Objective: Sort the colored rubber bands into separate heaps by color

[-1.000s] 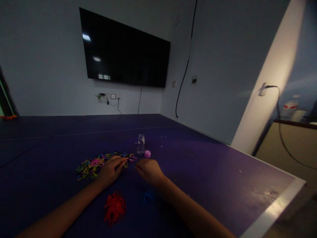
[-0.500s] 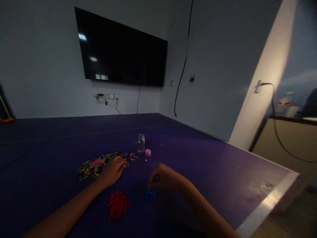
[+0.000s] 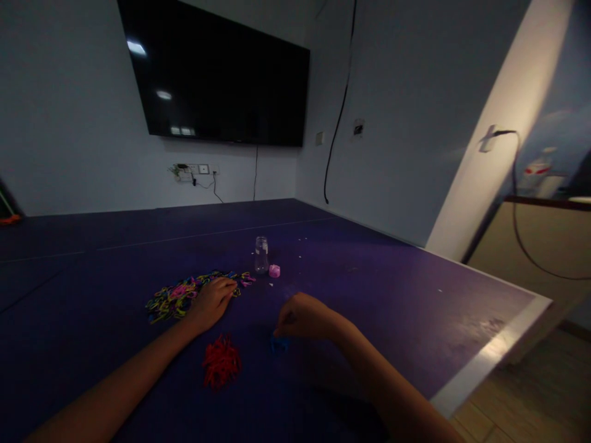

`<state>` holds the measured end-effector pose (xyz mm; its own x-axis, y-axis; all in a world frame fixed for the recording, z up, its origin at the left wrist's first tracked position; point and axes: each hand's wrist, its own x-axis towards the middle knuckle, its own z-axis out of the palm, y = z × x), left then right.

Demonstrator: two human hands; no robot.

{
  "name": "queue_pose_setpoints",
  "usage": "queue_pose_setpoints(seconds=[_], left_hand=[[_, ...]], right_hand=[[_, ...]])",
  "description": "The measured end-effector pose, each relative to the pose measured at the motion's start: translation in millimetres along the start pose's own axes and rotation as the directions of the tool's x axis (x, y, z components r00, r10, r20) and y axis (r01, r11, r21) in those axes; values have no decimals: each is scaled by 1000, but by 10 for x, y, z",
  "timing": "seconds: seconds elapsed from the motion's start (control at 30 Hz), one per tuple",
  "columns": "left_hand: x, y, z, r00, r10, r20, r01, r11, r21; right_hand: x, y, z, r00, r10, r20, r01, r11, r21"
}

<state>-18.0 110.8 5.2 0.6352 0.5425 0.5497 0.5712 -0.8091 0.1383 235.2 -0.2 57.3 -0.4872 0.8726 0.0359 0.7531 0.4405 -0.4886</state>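
My left hand (image 3: pixel 213 301) lies on the right part of a pile of mixed-colour rubber bands (image 3: pixel 173 299), yellow, pink, blue and black. Its fingers are curled together at the pile's edge, and what they hold is hidden. Thumb and forefinger of my right hand (image 3: pixel 302 317) are pinched low over a small heap of blue rubber bands (image 3: pixel 279 344), touching a blue band at its top. Between my forearms sits a heap of red rubber bands (image 3: pixel 221 363).
Beyond my hands a clear bottle (image 3: pixel 261 255) stands uncapped, with a pink cap (image 3: pixel 274 271) beside it. White scraps dot the purple tabletop (image 3: pixel 369 277). The table's pale edge (image 3: pixel 492 354) runs along the right. A television (image 3: pixel 221 80) hangs on the wall.
The view has tilted slightly down, so everything sits higher in the picture. Both hands stay at nearly the same places, the left on the mixed pile and the right over the blue bands.
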Motion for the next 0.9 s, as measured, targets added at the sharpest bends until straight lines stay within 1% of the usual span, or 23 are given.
queue_pose_setpoints(seconds=[0.13,0.2,0.27,0.33,0.4,0.47,0.5,0.6,0.67,0.73,0.83,0.9], left_hand=[[-16,16,-17,999,11,-41,-11,1000,-1],[-18,24,-29,998,-3,-59,2,1000,-14],[-4,47,-54,996,-35,-82,31,998,-56],[26,105,-94,992,-88,-92,76,988,-134],[68,214,-144,988,-136,-72,116,966,-232],[106,372,-192,991,-132,-25,117,939,-322],[120,462,-213,994,-110,-4,101,927,-360],[131,727,-255,999,1,52,22,899,-437],[117,853,-265,996,57,65,-21,889,-458],[95,914,-260,994,81,69,-41,888,-458],[64,890,-229,995,85,55,-52,893,-448],[50,842,-202,996,84,36,-60,897,-439]], right_hand=[[3,-22,-3,1000,-12,-20,11,999,-51],[10,-30,12,999,-8,-52,4,997,-72],[26,-33,35,993,21,-118,-31,996,-87],[50,-32,61,977,51,-207,-70,994,-88],[79,-30,86,956,64,-285,-89,993,-75],[107,-29,111,938,73,-338,-95,994,-48],[119,-29,124,929,85,-361,-102,994,-27],[145,-27,165,899,118,-421,-105,993,54],[157,-19,189,895,114,-432,-60,989,137],[168,-4,205,908,112,-405,-9,969,249],[181,21,210,932,154,-328,-6,911,411],[185,30,203,942,174,-289,-19,883,469]])
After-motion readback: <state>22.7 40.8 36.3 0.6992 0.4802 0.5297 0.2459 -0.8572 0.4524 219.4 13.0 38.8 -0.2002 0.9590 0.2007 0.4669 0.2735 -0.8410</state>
